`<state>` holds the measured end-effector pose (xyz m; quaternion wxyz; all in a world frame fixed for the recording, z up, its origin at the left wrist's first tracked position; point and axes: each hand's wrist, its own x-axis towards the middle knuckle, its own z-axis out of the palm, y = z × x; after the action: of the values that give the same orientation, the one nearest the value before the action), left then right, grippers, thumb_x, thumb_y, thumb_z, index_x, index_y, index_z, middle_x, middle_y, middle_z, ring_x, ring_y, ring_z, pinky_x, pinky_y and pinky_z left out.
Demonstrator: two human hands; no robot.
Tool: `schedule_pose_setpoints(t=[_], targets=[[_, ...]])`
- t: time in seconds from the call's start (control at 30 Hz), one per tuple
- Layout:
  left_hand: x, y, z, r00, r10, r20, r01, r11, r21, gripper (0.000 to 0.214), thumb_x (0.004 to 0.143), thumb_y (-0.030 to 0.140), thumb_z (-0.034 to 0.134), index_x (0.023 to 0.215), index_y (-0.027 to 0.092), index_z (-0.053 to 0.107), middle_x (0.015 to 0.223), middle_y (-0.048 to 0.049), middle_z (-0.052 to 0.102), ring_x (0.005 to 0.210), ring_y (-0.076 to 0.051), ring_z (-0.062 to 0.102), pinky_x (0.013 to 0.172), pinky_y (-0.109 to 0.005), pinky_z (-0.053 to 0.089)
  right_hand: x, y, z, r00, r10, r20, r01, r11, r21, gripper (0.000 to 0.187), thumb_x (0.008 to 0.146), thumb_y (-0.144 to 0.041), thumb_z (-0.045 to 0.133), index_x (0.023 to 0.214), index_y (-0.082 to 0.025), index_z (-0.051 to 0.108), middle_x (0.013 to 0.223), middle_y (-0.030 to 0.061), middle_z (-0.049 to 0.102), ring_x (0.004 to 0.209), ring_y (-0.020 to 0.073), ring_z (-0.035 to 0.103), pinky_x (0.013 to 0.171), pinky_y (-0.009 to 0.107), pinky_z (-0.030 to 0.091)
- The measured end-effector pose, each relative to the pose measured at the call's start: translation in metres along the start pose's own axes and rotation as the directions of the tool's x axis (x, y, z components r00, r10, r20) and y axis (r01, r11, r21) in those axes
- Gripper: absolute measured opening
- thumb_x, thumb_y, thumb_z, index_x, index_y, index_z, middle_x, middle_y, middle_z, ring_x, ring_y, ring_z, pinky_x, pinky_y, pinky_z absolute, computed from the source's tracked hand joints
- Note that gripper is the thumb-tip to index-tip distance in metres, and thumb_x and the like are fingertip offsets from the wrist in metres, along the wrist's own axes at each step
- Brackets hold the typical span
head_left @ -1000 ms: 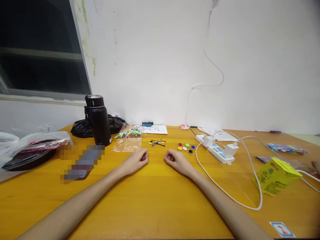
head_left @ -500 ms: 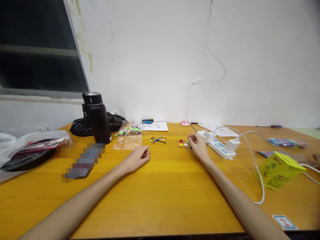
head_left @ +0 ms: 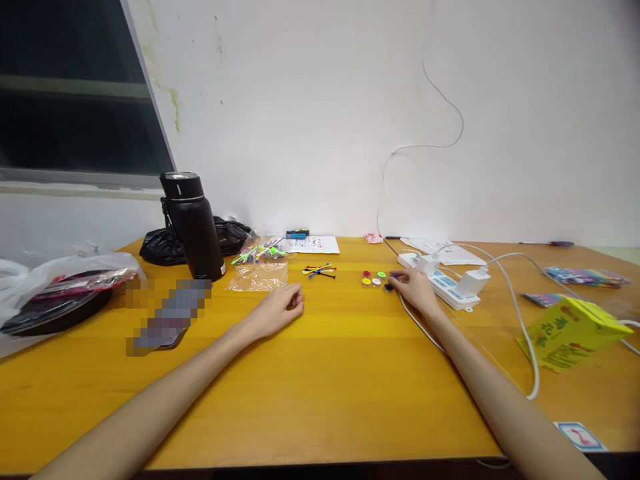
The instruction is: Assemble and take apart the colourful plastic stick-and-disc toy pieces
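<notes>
My right hand [head_left: 416, 288] is at the right of a small group of coloured discs, its fingertips pinched together. A bluish spot shows at those fingertips, too small to make out. Just beside them lies a black disc [head_left: 389, 288]. The group also has a red disc [head_left: 367, 274], a green disc [head_left: 381, 275], a yellow disc [head_left: 367, 282] and a white disc [head_left: 376, 283]. My left hand [head_left: 277, 311] rests on the table with fingers curled in, nothing visible in it. Beyond it, thin coloured sticks [head_left: 320, 271] lie crossed in a pile.
A clear plastic wrapper [head_left: 257, 277] and a bag of coloured parts [head_left: 263, 251] lie behind my left hand. Left of them stand a black bottle [head_left: 195, 230] and a phone [head_left: 173, 339]. A power strip [head_left: 455, 291] with cables and a yellow box [head_left: 570, 333] are on the right.
My right hand has moved slightly right, off the disc group, uncovering the green and black discs. My left hand remains curled on the table. The view has shifted a little.
</notes>
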<state>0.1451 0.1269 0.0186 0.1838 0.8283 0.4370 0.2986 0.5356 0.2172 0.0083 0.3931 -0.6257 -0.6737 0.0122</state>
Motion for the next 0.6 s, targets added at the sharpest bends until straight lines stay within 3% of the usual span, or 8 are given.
schedule_pose_setpoints(t=[0.17,0.27,0.37,0.47,0.53,0.6], targets=[[0.0,0.0,0.0,1.0,-0.003,-0.005,0.003,1.0,-0.005,0.007,0.089,0.025,0.049,0.084,0.021,0.05,0.08,-0.0007,0.057,0.074,-0.018,0.049,0.067,-0.03,0.036,-0.002,-0.005,-0.006,0.999,0.01,0.049,-0.009,0.999,-0.037,0.028,0.082,-0.034,0.062,0.094,-0.015,0.079,0.089,0.0141,0.078,0.083,0.0299,0.07,0.08,0.041,0.051],[0.0,0.001,0.0,1.0,0.0,-0.011,0.0,1.0,-0.001,0.007,0.089,0.025,0.05,0.083,0.021,0.049,0.08,-0.0005,0.057,0.074,-0.018,0.049,0.067,-0.029,0.036,-0.001,-0.016,-0.013,0.999,0.047,-0.024,-0.047,0.999,-0.001,0.034,0.086,-0.036,0.057,0.1,-0.013,0.077,0.097,0.0163,0.077,0.087,0.0296,0.07,0.083,0.041,0.051],[-0.001,0.002,0.0,1.0,0.005,-0.007,-0.005,1.0,0.008,0.007,0.089,0.024,0.05,0.083,0.021,0.049,0.081,-0.0001,0.057,0.073,-0.017,0.049,0.067,-0.029,0.036,-0.003,-0.042,-0.018,0.996,0.053,-0.067,-0.038,0.978,0.205,0.036,0.089,-0.041,0.058,0.105,-0.014,0.074,0.107,0.015,0.076,0.093,0.0278,0.068,0.087,0.04,0.051],[-0.001,0.002,0.0,1.0,0.006,-0.001,-0.006,1.0,0.016,0.007,0.09,0.024,0.049,0.084,0.021,0.049,0.081,0.0006,0.057,0.073,-0.016,0.049,0.067,-0.028,0.036,-0.02,-0.084,-0.016,0.992,-0.11,0.068,0.072,0.904,0.42,0.034,0.09,-0.044,0.063,0.11,-0.018,0.07,0.108,0.011,0.075,0.096,0.0242,0.069,0.089,0.037,0.052],[-0.001,0.001,0.001,1.0,0.008,-0.002,-0.008,1.0,0.02,0.007,0.09,0.024,0.049,0.084,0.021,0.049,0.081,0.0009,0.057,0.073,-0.016,0.05,0.067,-0.028,0.037,-0.041,-0.116,-0.009,0.918,-0.308,0.248,0.146,0.847,0.512,0.03,0.091,-0.042,0.065,0.111,-0.02,0.069,0.102,0.0082,0.074,0.093,0.022,0.069,0.088,0.035,0.053],[-0.001,-0.001,0.003,1.0,0.013,-0.008,-0.012,1.0,0.027,0.006,0.09,0.024,0.05,0.085,0.021,0.05,0.082,0.0008,0.057,0.074,-0.016,0.051,0.067,-0.027,0.038,-0.065,-0.143,0.0,0.784,-0.487,0.386,0.198,0.785,0.588,0.025,0.091,-0.036,0.067,0.111,-0.021,0.069,0.103,0.0059,0.073,0.092,0.0196,0.068,0.087,0.033,0.053]])
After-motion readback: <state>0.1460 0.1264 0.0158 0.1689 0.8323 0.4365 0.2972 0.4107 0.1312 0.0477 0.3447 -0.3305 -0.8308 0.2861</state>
